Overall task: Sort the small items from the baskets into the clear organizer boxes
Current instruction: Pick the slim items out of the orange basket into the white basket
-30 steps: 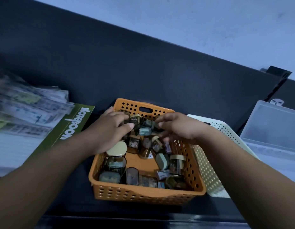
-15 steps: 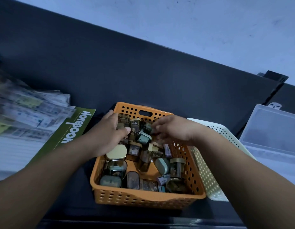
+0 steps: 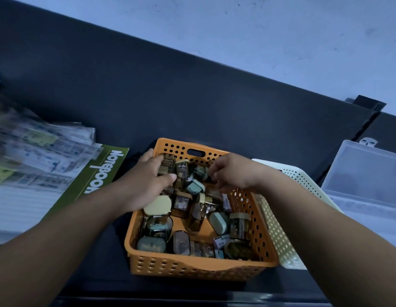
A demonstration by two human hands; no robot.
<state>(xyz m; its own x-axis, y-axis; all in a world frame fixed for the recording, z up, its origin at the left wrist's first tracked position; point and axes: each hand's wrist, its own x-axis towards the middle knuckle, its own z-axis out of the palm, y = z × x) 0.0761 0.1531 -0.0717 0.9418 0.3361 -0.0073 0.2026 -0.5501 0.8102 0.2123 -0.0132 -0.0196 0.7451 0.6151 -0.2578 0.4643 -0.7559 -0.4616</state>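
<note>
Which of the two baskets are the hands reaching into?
The orange basket: the left hand and right hand are both among its small jars. The white basket beside it has no hand in it.

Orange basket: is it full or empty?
Partly full: many small jars lie jumbled inside the orange basket, its orange floor showing between some.

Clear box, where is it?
In the head view the clear box sits at the far right, just right of the white basket that stands against the orange basket.
</note>
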